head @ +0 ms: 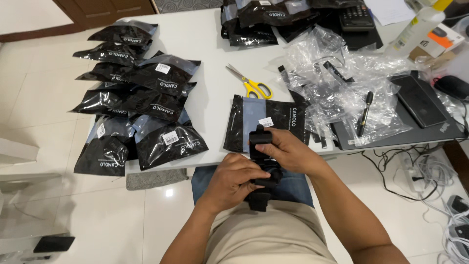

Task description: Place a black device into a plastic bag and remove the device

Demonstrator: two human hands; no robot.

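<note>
Both hands meet over the person's lap, just below the edge of the white table (210, 98). The left hand (234, 178) is curled tight around the middle of a small black gadget (261, 161), maybe a clip or a holder, though it is too dark to tell for sure. The right hand (288, 149) pinches its top end from above, so the two hands keep it steady between them. Right in front, a flat black bag (266, 120) with a white sticker lies on the table, close enough to grab. To the left, more black bags (141, 112) lie in a stack of overlapping rows. Yellow-handled scissors (251, 83) rest near the middle of the table. A heap of crinkly clear plastic wrappers (342, 83) sits to the right, with a black pen (364, 115) on top.
</note>
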